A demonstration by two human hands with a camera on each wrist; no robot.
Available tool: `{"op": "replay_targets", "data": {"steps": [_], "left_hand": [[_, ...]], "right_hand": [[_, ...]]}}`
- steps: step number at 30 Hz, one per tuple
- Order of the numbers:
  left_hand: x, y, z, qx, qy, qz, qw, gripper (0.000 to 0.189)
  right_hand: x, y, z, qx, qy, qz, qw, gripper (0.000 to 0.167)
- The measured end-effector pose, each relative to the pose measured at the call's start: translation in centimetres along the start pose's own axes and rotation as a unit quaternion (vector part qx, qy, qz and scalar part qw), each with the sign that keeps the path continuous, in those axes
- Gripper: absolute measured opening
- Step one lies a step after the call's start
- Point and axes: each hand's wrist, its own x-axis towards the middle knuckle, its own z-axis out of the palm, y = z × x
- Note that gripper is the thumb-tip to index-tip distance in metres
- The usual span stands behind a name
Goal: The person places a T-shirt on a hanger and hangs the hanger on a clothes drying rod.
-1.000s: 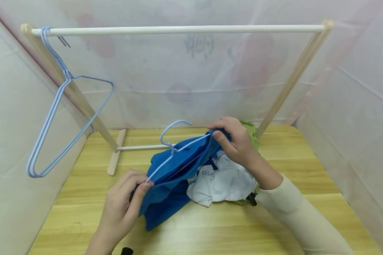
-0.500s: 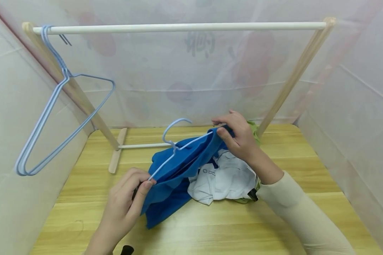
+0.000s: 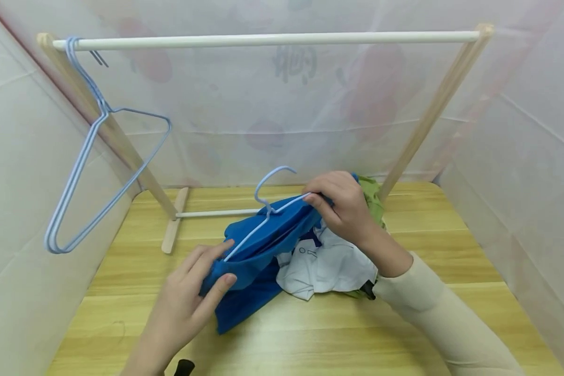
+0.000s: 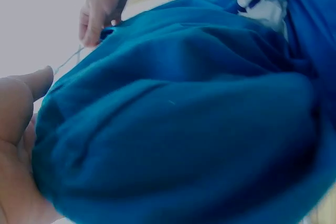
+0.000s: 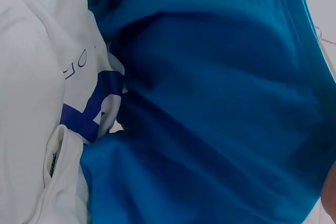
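Right-hand grip (image 3: 344,208) pinches the hanger (image 3: 270,211), knuckles arched, while the left-hand grip (image 3: 186,293) spreads loosely against the blue garment (image 3: 261,265).

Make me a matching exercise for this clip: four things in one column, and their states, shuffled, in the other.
Things
1. Blue garment
2. White garment
3. Right hand
4. Upper rail

States
A. Bears empty hangers near one end
B. Pinches one arm of a pale blue hanger
C. Heaped with green cloth, dark print showing
D. Has part of the pale blue hanger inside its opening

Right pairs: 1-D, 2-C, 3-B, 4-A
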Motion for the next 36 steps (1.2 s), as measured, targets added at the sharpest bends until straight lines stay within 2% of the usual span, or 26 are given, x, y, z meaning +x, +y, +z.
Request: {"op": "replay_targets", "data": {"steps": [2, 4, 7, 11, 15, 19, 24, 27, 32, 34, 36], "left_hand": [[-0.4, -0.3, -0.3, 0.028, -0.027, -0.013, 0.9991, 0.05], [-0.8, -0.6, -0.6, 0.046, -0.04, -0.017, 0.998, 0.046], [-1.2, -0.9, -0.9, 0.048, -0.037, -0.013, 0.9981, 0.038], [-1.4, -1.1, -1.0, 0.023, -0.009, -0.01, 0.9996, 0.031], [-1.3, -1.4, -1.1, 0.004, 0.049, 0.003, 0.9988, 0.028], [-1.1, -2.0, -1.7, -0.001, 0.113, 0.022, 0.9934, 0.023], [-0.9, -2.3, -2.6, 0.001, 0.161, 0.053, 0.9855, 0.029], [-0.4, -2.1, -3.1, 0.0, 0.173, 0.071, 0.9824, 0.028], [0.4, -1.2, -3.9, -0.003, 0.185, 0.078, 0.9796, 0.029], [0.8, -0.8, -4.3, -0.008, 0.184, 0.083, 0.9795, 0.031], [1.1, -0.4, -4.8, -0.016, 0.169, 0.089, 0.9815, 0.034]], "right_hand": [[0.0, 0.0, -0.2, 0.0, 0.005, 0.006, 1.0, 0.035], [-0.1, 0.1, -0.3, -0.002, 0.009, 0.011, 0.9999, 0.036], [-0.1, 0.3, -0.5, -0.002, 0.014, 0.018, 0.9997, 0.036], [0.0, 0.9, -0.6, 0.011, 0.021, 0.036, 0.999, 0.038], [0.1, 1.6, -0.7, 0.041, 0.04, 0.068, 0.9961, 0.04], [0.0, 2.0, -1.1, 0.059, 0.061, 0.096, 0.9918, 0.041], [0.3, 2.0, -1.6, 0.057, 0.06, 0.109, 0.9906, 0.043], [1.0, 2.0, -2.0, 0.054, 0.069, 0.105, 0.9906, 0.044], [2.3, 2.0, -2.4, 0.075, 0.082, 0.11, 0.9877, 0.044], [2.7, 1.9, -2.5, 0.082, 0.08, 0.107, 0.9877, 0.044], [2.9, 1.7, -2.4, 0.086, 0.076, 0.099, 0.9885, 0.045]]}}
